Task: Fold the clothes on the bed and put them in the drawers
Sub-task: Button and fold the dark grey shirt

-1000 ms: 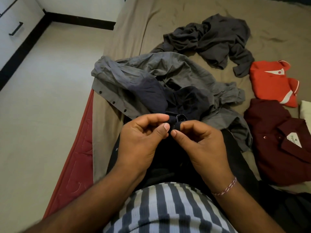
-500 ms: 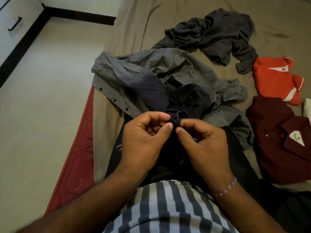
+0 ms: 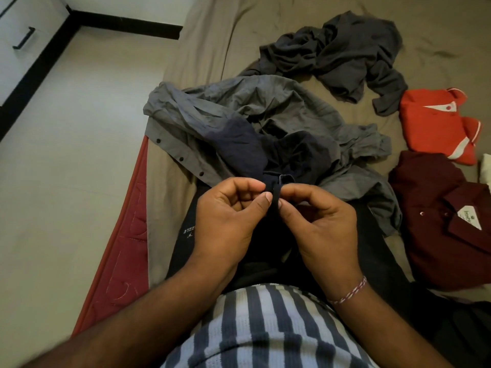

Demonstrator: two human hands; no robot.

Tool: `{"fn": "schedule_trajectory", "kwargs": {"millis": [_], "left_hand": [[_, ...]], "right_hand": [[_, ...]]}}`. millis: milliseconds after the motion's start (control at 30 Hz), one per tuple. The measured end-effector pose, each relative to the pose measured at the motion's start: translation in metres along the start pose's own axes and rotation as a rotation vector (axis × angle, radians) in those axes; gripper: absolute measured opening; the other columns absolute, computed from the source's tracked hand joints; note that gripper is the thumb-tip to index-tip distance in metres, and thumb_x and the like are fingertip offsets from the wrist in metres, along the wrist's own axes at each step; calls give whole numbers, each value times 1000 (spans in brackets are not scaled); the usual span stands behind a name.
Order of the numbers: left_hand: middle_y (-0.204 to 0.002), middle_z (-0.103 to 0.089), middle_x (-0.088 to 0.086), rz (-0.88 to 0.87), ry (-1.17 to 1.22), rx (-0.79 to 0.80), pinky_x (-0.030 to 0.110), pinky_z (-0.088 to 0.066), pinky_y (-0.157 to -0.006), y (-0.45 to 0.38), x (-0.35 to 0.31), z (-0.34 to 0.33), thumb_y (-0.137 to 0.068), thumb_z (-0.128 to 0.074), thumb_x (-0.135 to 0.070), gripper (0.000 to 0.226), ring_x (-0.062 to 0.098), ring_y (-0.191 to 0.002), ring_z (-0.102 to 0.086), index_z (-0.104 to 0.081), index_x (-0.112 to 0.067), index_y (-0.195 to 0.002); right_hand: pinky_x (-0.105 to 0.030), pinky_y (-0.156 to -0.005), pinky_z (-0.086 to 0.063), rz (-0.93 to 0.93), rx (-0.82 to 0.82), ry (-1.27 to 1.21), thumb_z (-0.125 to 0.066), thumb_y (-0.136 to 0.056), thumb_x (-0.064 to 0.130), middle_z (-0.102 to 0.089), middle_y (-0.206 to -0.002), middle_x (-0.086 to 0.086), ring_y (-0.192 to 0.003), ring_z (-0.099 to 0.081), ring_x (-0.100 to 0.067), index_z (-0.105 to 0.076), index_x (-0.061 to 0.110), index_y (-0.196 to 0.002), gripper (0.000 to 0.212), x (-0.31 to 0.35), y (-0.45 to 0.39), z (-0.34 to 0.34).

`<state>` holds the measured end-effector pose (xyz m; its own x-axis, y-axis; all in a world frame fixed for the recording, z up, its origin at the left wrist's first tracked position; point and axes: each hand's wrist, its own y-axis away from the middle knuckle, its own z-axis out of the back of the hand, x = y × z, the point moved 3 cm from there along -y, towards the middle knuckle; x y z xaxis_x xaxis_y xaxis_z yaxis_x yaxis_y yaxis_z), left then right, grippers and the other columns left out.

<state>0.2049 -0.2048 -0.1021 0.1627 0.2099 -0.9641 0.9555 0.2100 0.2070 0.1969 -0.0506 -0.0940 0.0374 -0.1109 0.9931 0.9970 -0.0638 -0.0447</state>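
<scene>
Mid-frame, left hand (image 3: pixel 228 216) and right hand (image 3: pixel 321 221) both pinch the dark garment (image 3: pixel 275 197), probably at its collar or placket, over the bed (image 3: pixel 265 35). Step: straightening before folding. Next: spread it flat; the drawers (image 3: pixel 16 27) wait upper left.

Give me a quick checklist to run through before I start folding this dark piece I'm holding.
1. Both hands on the garment: ok. Left hand and right hand pinch the top edge of the dark garment.
2. Garment free of other clothes: not ok. Its far end lies on the crumpled grey shirt.
3. Flat folding space in front: not ok. The grey shirt and a dark grey heap cover the bed there.
4. Folded pile out of the way: ok. Orange shirt and maroon shirt lie at the right.
5. Drawer open: cannot tell. Only a handle shows.
</scene>
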Motion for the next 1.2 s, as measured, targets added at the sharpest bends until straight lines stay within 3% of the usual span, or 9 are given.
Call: {"fn": "schedule_trajectory", "kwargs": {"millis": [67,367,467,567,700,833,900,1067,1200], "left_hand": [[-86,-77,7,13,0,5,22,-58,-71,-1,3,2,-87,-81,-7,12,16,-75,-73,-79,-17,-94],[-91,-75,8,269,211,74,27,-56,-73,-2,17,-5,-84,-76,-21,11,17,-82,-68,-82,-20,-93],[-90,-71,12,318,272,54,28,-55,-74,-1,19,-5,-83,-75,-26,19,20,-85,-64,-81,-15,-96],[-104,-75,17,317,285,66,29,-55,-79,1,19,-6,-83,-76,-27,31,26,-95,-69,-78,-6,-105],[-113,-74,26,345,296,23,30,-55,-81,2,19,-9,-81,-76,-21,29,31,-104,-71,-77,-5,-104],[-124,-69,29,444,363,29,42,-54,-100,0,23,-9,-93,-69,-18,32,39,-122,-66,-71,3,-117],[-124,-69,28,471,389,28,46,-50,-106,0,24,-8,-96,-67,-16,33,37,-119,-67,-68,5,-121],[-112,-74,20,454,337,29,39,-52,-97,1,25,-9,-97,-65,-19,27,30,-108,-67,-72,-1,-116],[-107,-73,17,414,264,48,29,-49,-79,1,26,-11,-101,-61,-20,22,24,-98,-63,-75,-5,-110]], "right_hand": [[-21,-79,-59,16,11,-30,-79,-83,5,-78,-98,3,-89,-75,-11,-77,16,-100,20,0,-1,-1],[-31,-89,-59,121,78,93,-79,-86,2,-75,-103,1,-99,-73,-16,-77,12,-105,22,-3,-7,-1],[-27,-86,-59,184,81,200,-79,-87,8,-73,-104,5,-99,-72,-11,-78,15,-106,21,-1,-8,-2],[-23,-82,-57,247,63,313,-80,-88,11,-72,-101,9,-95,-71,-8,-78,16,-105,18,1,-8,-4],[-18,-80,-55,274,57,365,-81,-87,12,-72,-99,10,-92,-70,-6,-78,17,-103,17,2,-7,-4],[-21,-79,-57,203,70,272,-81,-85,7,-73,-99,6,-88,-72,-10,-78,14,-104,20,-1,-8,-3],[-27,-80,-59,130,94,172,-81,-84,2,-73,-97,3,-85,-72,-15,-78,12,-104,22,-3,-8,-2],[-32,-80,-61,65,116,104,-81,-84,2,-75,-97,0,-85,-74,-18,-78,9,-103,21,-5,-7,0],[-32,-78,-63,0,74,28,-81,-85,4,-78,-90,1,-84,-76,-18,-79,11,-98,15,-6,-7,-2]]}}
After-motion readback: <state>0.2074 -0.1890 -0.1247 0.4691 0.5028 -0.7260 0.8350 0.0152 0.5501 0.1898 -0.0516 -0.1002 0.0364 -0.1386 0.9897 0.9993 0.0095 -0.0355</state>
